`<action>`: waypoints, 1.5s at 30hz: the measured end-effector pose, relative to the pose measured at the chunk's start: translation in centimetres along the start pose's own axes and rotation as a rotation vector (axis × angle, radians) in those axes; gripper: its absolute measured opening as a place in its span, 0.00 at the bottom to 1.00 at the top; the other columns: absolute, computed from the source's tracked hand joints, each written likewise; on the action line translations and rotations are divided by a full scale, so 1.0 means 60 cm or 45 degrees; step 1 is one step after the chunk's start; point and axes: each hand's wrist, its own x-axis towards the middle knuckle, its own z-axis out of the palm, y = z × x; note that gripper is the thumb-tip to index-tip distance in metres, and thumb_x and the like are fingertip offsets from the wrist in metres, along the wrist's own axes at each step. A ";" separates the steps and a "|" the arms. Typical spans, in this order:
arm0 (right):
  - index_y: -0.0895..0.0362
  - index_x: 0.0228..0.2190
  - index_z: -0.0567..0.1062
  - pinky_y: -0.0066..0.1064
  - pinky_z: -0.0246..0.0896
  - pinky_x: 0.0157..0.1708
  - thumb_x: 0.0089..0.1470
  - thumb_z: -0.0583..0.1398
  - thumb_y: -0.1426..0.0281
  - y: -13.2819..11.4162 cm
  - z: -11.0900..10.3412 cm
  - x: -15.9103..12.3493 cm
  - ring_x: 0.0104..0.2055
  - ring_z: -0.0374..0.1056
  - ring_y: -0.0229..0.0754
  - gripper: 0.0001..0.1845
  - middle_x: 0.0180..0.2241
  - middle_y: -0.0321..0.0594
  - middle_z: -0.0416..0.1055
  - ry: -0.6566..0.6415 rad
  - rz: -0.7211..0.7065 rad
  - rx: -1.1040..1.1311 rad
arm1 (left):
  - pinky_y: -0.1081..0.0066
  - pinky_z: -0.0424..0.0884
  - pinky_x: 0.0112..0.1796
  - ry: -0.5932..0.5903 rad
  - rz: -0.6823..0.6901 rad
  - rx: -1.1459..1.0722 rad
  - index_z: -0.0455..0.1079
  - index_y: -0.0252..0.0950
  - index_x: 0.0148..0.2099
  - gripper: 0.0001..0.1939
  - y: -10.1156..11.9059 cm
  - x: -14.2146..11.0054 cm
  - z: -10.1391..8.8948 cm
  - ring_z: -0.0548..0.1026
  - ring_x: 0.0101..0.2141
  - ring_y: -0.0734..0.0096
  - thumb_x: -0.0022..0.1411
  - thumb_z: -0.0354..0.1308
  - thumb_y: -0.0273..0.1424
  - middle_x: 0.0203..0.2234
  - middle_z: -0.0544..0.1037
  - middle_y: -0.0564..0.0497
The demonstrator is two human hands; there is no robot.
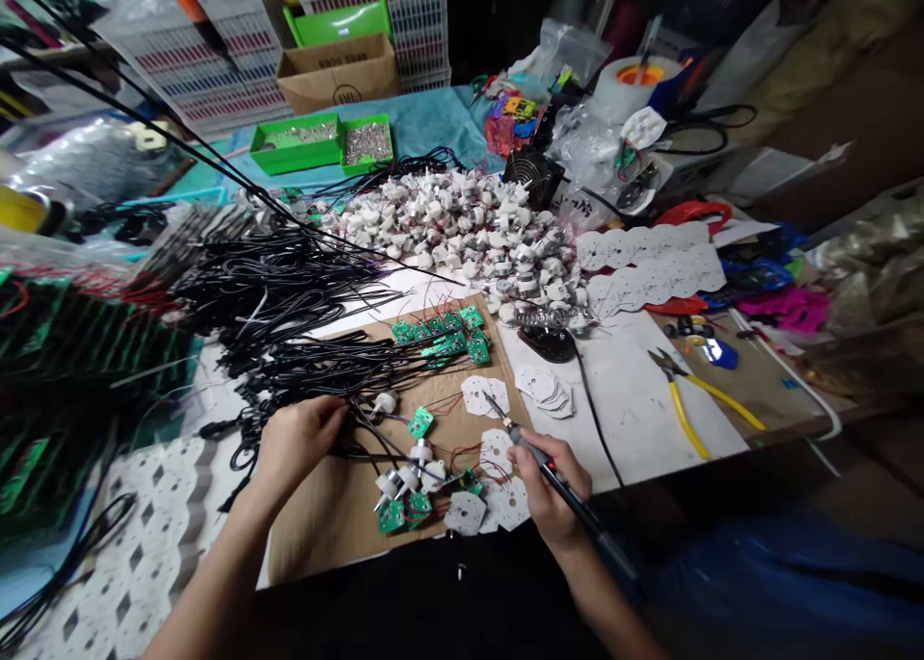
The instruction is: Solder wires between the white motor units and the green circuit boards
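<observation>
My right hand [549, 487] grips a black soldering iron [538, 453] like a pen, its tip raised over white round boards [485, 393] on a brown cardboard sheet [346, 525]. My left hand [295, 439] is closed around black wires [361, 424] at the cardboard's left side. Between the hands lie small green circuit boards [420, 421] joined to little white and silver motors [404, 477] by thin red leads. More white round boards [498, 506] lie just left of my right hand.
A big heap of white motors [469, 227] fills the table's middle. Tangled black cables [274, 294] lie at the left, green boards [448, 335] behind the cardboard. Yellow-handled pliers [685, 395] rest at the right. Green trays [321, 145], a cardboard box [338, 71] and a small fan [532, 174] stand at the back.
</observation>
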 end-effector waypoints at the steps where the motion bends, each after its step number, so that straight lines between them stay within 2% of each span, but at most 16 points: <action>1: 0.55 0.43 0.78 0.30 0.78 0.29 0.64 0.61 0.67 -0.001 -0.001 -0.001 0.30 0.80 0.43 0.08 0.33 0.40 0.82 0.002 -0.014 -0.009 | 0.70 0.67 0.34 0.056 0.037 -0.058 0.81 0.41 0.41 0.19 0.003 -0.002 -0.010 0.78 0.33 0.65 0.65 0.51 0.42 0.33 0.83 0.49; 4: 0.56 0.42 0.78 0.30 0.78 0.28 0.63 0.61 0.67 -0.002 -0.002 -0.002 0.29 0.80 0.43 0.08 0.32 0.41 0.82 0.006 -0.023 -0.035 | 0.70 0.70 0.37 0.244 0.181 -0.316 0.79 0.41 0.30 0.17 0.017 -0.008 -0.042 0.76 0.37 0.65 0.59 0.57 0.45 0.35 0.80 0.49; 5: 0.56 0.42 0.78 0.30 0.78 0.27 0.63 0.61 0.67 -0.003 -0.002 -0.002 0.29 0.80 0.43 0.08 0.32 0.41 0.82 0.013 -0.016 -0.038 | 0.69 0.71 0.39 0.268 0.206 -0.420 0.78 0.40 0.27 0.16 0.025 -0.008 -0.050 0.76 0.39 0.63 0.57 0.59 0.45 0.37 0.80 0.48; 7: 0.56 0.42 0.78 0.29 0.77 0.26 0.63 0.61 0.67 -0.002 0.000 -0.002 0.29 0.80 0.43 0.08 0.32 0.42 0.82 0.024 0.004 -0.030 | 0.68 0.72 0.39 0.219 0.206 -0.661 0.73 0.39 0.23 0.15 0.047 -0.006 -0.056 0.76 0.42 0.61 0.54 0.62 0.44 0.42 0.80 0.47; 10: 0.56 0.42 0.78 0.29 0.78 0.25 0.63 0.61 0.67 -0.002 0.002 -0.004 0.30 0.80 0.44 0.08 0.33 0.42 0.82 0.020 0.024 -0.014 | 0.68 0.72 0.31 0.030 0.104 -1.060 0.67 0.37 0.20 0.16 0.091 0.005 -0.039 0.77 0.36 0.64 0.52 0.63 0.41 0.43 0.81 0.45; 13: 0.56 0.42 0.78 0.30 0.78 0.26 0.63 0.61 0.66 -0.001 0.001 -0.004 0.30 0.80 0.44 0.09 0.33 0.43 0.81 0.018 0.047 -0.023 | 0.69 0.71 0.27 -0.134 0.011 -1.338 0.66 0.36 0.23 0.16 0.138 0.019 -0.001 0.75 0.27 0.70 0.52 0.63 0.42 0.33 0.82 0.45; 15: 0.56 0.43 0.78 0.30 0.78 0.26 0.63 0.61 0.65 -0.002 0.000 -0.004 0.30 0.80 0.44 0.10 0.33 0.43 0.81 0.020 0.068 -0.006 | 0.70 0.72 0.28 -0.177 0.023 -1.377 0.66 0.36 0.26 0.17 0.164 0.026 0.023 0.74 0.24 0.71 0.52 0.64 0.43 0.25 0.80 0.48; 17: 0.56 0.43 0.78 0.29 0.79 0.26 0.63 0.61 0.65 -0.002 -0.001 -0.005 0.31 0.80 0.44 0.10 0.34 0.43 0.81 0.019 0.078 0.017 | 0.72 0.71 0.28 -0.139 0.100 -1.286 0.68 0.37 0.28 0.16 0.183 0.030 0.042 0.73 0.23 0.72 0.52 0.65 0.43 0.22 0.78 0.52; 20: 0.56 0.43 0.78 0.30 0.79 0.27 0.63 0.61 0.66 -0.001 0.000 -0.006 0.31 0.80 0.44 0.09 0.34 0.43 0.81 0.020 0.081 0.030 | 0.74 0.67 0.28 -0.063 0.249 -1.009 0.72 0.37 0.31 0.12 0.199 0.029 0.054 0.74 0.25 0.73 0.56 0.64 0.40 0.23 0.78 0.53; 25: 0.56 0.43 0.78 0.30 0.79 0.28 0.63 0.62 0.66 -0.001 0.002 -0.007 0.31 0.81 0.44 0.09 0.34 0.43 0.81 0.025 0.118 0.025 | 0.72 0.70 0.35 -0.051 0.434 -0.676 0.78 0.38 0.38 0.06 0.207 0.026 0.057 0.79 0.33 0.69 0.62 0.63 0.33 0.32 0.83 0.51; 29: 0.55 0.42 0.78 0.31 0.79 0.29 0.63 0.61 0.66 -0.006 -0.001 -0.002 0.30 0.80 0.44 0.08 0.33 0.42 0.82 0.005 0.071 -0.019 | 0.71 0.69 0.38 -0.047 0.533 -0.492 0.80 0.38 0.39 0.09 0.212 0.024 0.058 0.79 0.36 0.67 0.67 0.60 0.35 0.34 0.82 0.49; 37: 0.55 0.43 0.79 0.31 0.79 0.33 0.63 0.62 0.68 -0.010 0.002 0.001 0.31 0.81 0.44 0.09 0.34 0.41 0.83 -0.086 0.051 -0.042 | 0.70 0.64 0.31 -0.104 0.472 -0.096 0.79 0.38 0.38 0.13 0.240 0.013 0.048 0.77 0.36 0.65 0.68 0.54 0.34 0.35 0.78 0.47; 45: 0.55 0.43 0.79 0.30 0.79 0.30 0.63 0.62 0.66 -0.007 0.009 -0.001 0.31 0.81 0.45 0.09 0.33 0.42 0.83 -0.117 0.122 -0.016 | 0.69 0.62 0.32 -0.124 0.361 0.006 0.78 0.38 0.39 0.13 0.263 0.006 0.050 0.77 0.40 0.63 0.69 0.53 0.34 0.38 0.78 0.46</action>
